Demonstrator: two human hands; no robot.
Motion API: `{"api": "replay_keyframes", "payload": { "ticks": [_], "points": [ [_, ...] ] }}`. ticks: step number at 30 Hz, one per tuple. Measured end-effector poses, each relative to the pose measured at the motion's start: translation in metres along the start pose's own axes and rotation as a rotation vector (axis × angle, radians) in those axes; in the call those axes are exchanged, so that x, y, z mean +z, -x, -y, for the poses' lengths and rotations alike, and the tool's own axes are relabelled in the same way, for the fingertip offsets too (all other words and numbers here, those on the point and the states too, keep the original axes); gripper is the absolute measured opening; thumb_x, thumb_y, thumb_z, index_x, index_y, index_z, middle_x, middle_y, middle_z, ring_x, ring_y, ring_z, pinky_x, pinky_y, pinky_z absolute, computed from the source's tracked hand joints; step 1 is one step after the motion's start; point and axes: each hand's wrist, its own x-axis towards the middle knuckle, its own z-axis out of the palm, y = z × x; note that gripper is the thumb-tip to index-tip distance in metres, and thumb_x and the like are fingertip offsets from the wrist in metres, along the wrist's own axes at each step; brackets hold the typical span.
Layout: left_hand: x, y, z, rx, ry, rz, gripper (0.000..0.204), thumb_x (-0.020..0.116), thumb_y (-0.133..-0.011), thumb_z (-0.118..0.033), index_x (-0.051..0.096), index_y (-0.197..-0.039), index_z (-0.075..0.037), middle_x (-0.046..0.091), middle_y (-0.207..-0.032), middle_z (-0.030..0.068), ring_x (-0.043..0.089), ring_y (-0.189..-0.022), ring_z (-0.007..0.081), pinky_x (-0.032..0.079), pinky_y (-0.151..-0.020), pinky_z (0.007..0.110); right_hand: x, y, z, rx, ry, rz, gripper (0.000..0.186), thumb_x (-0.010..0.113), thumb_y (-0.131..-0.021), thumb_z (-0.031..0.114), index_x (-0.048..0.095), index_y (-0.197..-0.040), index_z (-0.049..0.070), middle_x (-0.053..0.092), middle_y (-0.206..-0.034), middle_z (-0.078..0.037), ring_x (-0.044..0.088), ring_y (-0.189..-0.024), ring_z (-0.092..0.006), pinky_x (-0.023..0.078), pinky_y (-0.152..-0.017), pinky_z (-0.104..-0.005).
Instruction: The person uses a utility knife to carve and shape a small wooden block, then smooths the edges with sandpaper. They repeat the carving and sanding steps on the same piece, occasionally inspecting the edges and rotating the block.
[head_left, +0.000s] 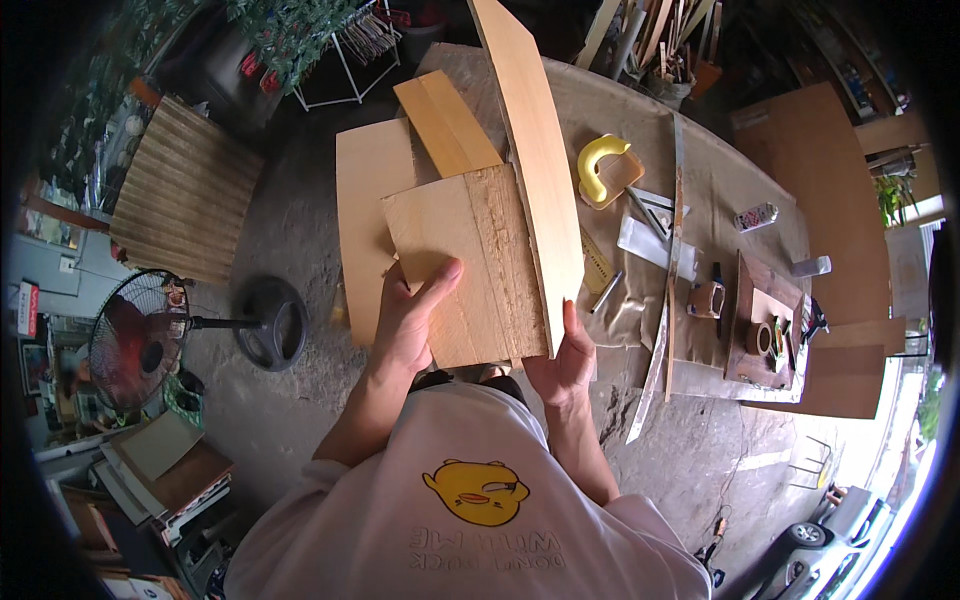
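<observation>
Grey concrete floor (pixel 290 210) ran between the pedestal fan (pixel 140 340) on the left and the worktable (pixel 745 185), leaving room beside the left forearm. Before the person's chest, the square board (pixel 460 270) was held, its right side rough and splintery. Along that side stood the long pale panel (pixel 540 170), set at an angle and reaching out over the table; whether the two were joined, I could not tell. The left hand (pixel 408 320) grasped the square board's left edge, thumb flat across its face, other fingers mostly hidden. The right hand (pixel 562 360) gripped the panel's lower end, thumb against its outer side. To the right, a metal straightedge (pixel 655 360) poked past the table's near edge, close to the right forearm.
</observation>
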Motion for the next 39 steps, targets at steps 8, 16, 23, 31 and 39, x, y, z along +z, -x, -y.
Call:
{"api": "replay_keyframes", "payload": {
  "ticks": [8, 16, 23, 31, 39],
  "points": [
    [-0.007, 0.015, -0.01, -0.003, 0.037, -0.006, 0.045, 0.079, -0.087, -0.02, 0.057, -0.121, 0.001, 0.066, -0.11, 0.0096, 0.066, -0.098, 0.0172, 0.056, -0.084, 0.036, -0.005, 0.001, -0.018, 0.071, -0.098, 0.073, 0.044, 0.054, -0.102, 0.027, 0.053, -0.139, 0.003, 0.061, -0.136, -0.016, 0.059, -0.126, -0.0306, 0.042, -0.111, -0.0511],
    [-0.015, 0.02, -0.004, 0.007, 0.003, -0.023, 0.042, 0.079, -0.087, -0.021, 0.06, -0.119, 0.0, 0.066, -0.107, 0.0083, 0.066, -0.096, 0.0156, 0.055, -0.086, 0.033, 0.013, 0.008, -0.025, 0.109, -0.086, 0.126, 0.042, 0.053, -0.103, 0.027, 0.054, -0.138, 0.003, 0.062, -0.135, -0.015, 0.059, -0.125, -0.0298, 0.042, -0.11, -0.0512],
    [-0.018, 0.02, -0.001, -0.006, 0.01, 0.002, 0.04, 0.078, -0.088, -0.02, 0.06, -0.118, -0.001, 0.067, -0.106, 0.0075, 0.066, -0.096, 0.0146, 0.054, -0.085, 0.032, 0.008, 0.012, -0.026, 0.08, -0.036, 0.087, 0.043, 0.054, -0.103, 0.027, 0.054, -0.139, 0.003, 0.062, -0.135, -0.015, 0.059, -0.125, -0.0293, 0.042, -0.111, -0.0512],
    [-0.018, 0.017, 0.001, 0.001, 0.003, 0.018, 0.041, 0.078, -0.088, -0.021, 0.06, -0.119, -0.001, 0.066, -0.107, 0.0073, 0.065, -0.098, 0.0141, 0.053, -0.087, 0.032, 0.003, 0.018, -0.028, 0.059, -0.027, 0.058, 0.045, 0.052, -0.104, 0.03, 0.052, -0.141, 0.004, 0.061, -0.137, -0.014, 0.058, -0.126, -0.029, 0.041, -0.111, -0.0502],
    [-0.014, 0.011, 0.001, 0.005, 0.015, 0.032, 0.042, 0.078, -0.088, -0.022, 0.059, -0.12, -0.002, 0.067, -0.11, 0.0079, 0.065, -0.101, 0.0144, 0.053, -0.088, 0.033, 0.01, 0.02, -0.029, 0.034, -0.034, 0.033, 0.043, 0.051, -0.104, 0.03, 0.053, -0.14, 0.006, 0.061, -0.137, -0.013, 0.057, -0.127, -0.0274, 0.041, -0.111, -0.0492]
  ]
}}
